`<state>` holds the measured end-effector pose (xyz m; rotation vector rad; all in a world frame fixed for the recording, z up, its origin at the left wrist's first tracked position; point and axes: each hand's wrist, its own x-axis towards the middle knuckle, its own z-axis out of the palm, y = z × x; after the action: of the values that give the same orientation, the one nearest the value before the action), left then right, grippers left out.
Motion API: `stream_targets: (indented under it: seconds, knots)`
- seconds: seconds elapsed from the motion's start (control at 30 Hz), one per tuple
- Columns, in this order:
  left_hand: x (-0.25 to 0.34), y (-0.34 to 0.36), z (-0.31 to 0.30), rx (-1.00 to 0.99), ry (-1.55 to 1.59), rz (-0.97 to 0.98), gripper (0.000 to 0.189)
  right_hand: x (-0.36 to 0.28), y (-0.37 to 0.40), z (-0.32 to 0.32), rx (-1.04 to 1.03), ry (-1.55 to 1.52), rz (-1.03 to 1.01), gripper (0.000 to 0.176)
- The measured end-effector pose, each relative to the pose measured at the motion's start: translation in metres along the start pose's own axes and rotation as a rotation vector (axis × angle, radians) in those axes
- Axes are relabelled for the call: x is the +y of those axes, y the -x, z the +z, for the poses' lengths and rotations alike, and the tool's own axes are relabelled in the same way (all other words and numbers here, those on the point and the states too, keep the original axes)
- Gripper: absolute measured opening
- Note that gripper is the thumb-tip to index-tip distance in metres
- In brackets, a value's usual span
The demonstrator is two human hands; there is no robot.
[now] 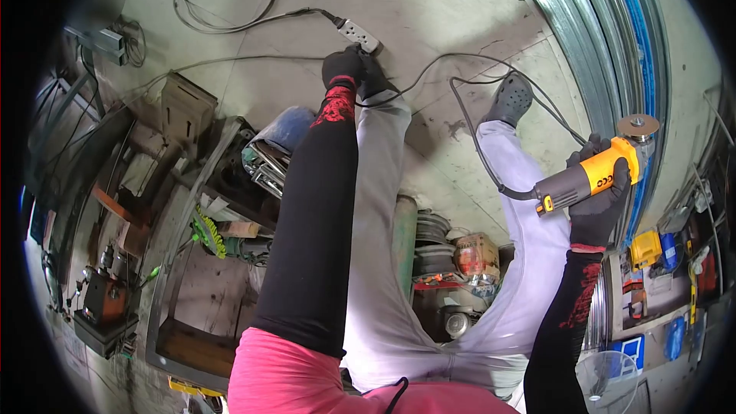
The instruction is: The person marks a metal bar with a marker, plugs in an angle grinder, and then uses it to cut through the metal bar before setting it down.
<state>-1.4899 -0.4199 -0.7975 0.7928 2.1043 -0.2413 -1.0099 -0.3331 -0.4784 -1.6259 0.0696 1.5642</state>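
Observation:
My left hand [341, 68], in a black glove, is stretched far forward. Its fingers are closed right at the near end of a white power strip [357, 34] on the floor; whatever they grip is hidden by the glove. Out to the right, my gloved right hand [600, 211] is wrapped round a yellow and black angle grinder [587, 175]. The grinder's brown disc [638, 125] faces up and away from me. From its rear end a black cord [469, 119] loops over the floor past my right shoe [510, 100] towards my left hand.
Long metal profiles [571, 15] lie along the right. A workbench frame [172, 291] with tools and metal parts stands left. Between my legs are a green cylinder [404, 241] and stacked coils [434, 245]. Another cable [230, 28] curls across the floor ahead. Shelved tools [667, 284] sit far right.

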Motion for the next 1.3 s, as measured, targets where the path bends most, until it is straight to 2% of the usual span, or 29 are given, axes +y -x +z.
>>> stream_targets:
  seconds: [0.03, 0.1, 0.13, 0.2, 0.23, 0.3, 0.33, 0.4, 0.6, 0.83, 0.93, 1.0, 1.03, 1.07, 1.13, 1.17, 1.23, 1.27, 1.3]
  knots:
    - [-0.003, -0.001, 0.003, -0.005, 0.001, 0.002, 0.045, 0.0, -0.001, -0.001, -0.023, 0.015, -0.005, 0.049]
    - [-0.013, -0.002, 0.008, 0.144, -0.401, 0.272, 0.044, -0.001, 0.001, 0.002, -0.008, 0.028, -0.011, 0.049]
    - [-0.017, -0.008, 0.008, 0.144, -0.401, 0.275, 0.044, -0.001, 0.001, 0.003, 0.001, 0.038, -0.016, 0.049]
    - [-0.024, -0.022, 0.014, 0.1, -0.146, 0.11, 0.047, -0.001, 0.001, 0.004, 0.004, 0.039, -0.017, 0.049]
    - [-0.02, -0.021, 0.013, 0.098, -0.146, 0.112, 0.047, -0.001, 0.001, 0.005, 0.004, 0.043, -0.016, 0.049]
    - [0.007, -0.005, -0.007, 0.116, 0.016, -0.091, 0.05, -0.001, 0.001, 0.006, 0.013, 0.042, -0.017, 0.05]
    - [0.014, -0.001, -0.013, 0.114, 0.015, -0.09, 0.05, 0.0, 0.001, 0.006, 0.021, 0.04, -0.014, 0.05]
    - [0.023, 0.003, -0.019, 0.07, 0.044, -0.228, 0.055, 0.0, 0.001, 0.005, 0.016, 0.052, -0.023, 0.051]
    - [0.042, 0.02, -0.01, 0.252, -0.049, -0.189, 0.055, 0.001, 0.003, 0.01, 0.031, 0.085, -0.039, 0.053]
    - [0.062, 0.017, 0.006, 0.287, -0.095, -0.261, 0.05, -0.002, 0.003, 0.011, 0.043, 0.074, -0.043, 0.053]
    - [0.04, -0.004, 0.035, 0.377, -0.181, -0.184, 0.044, -0.004, 0.001, 0.006, -0.027, 0.063, -0.057, 0.053]
    - [0.025, -0.015, 0.027, 0.252, -0.237, -0.021, 0.046, -0.004, -0.003, 0.004, -0.06, 0.02, -0.055, 0.056]
    - [0.019, -0.013, 0.003, 0.018, -0.404, 0.29, 0.055, -0.004, 0.0, 0.003, -0.086, -0.011, -0.037, 0.058]
    - [0.02, -0.008, -0.014, 0.031, -0.409, 0.292, 0.055, -0.003, 0.002, 0.003, -0.095, -0.022, -0.04, 0.058]
    - [0.025, 0.001, -0.048, -0.173, -0.009, -0.048, 0.067, 0.001, 0.005, 0.003, -0.102, -0.098, 0.057, 0.052]
    - [0.028, 0.01, -0.061, -0.094, -0.187, -0.119, 0.08, 0.004, 0.008, 0.001, -0.127, -0.095, 0.09, 0.052]
    - [0.02, 0.067, -0.084, 0.058, -0.133, 0.102, 0.082, 0.031, -0.013, -0.053, -0.412, -0.454, 0.265, 0.054]
    - [0.023, 0.104, -0.09, 0.147, -0.081, 0.178, 0.058, 0.039, -0.003, -0.048, -0.335, -0.378, 0.173, 0.055]
    - [0.006, 0.124, -0.091, 0.111, -0.059, 0.403, 0.065, 0.038, 0.028, -0.025, -0.067, -0.316, 0.148, 0.053]
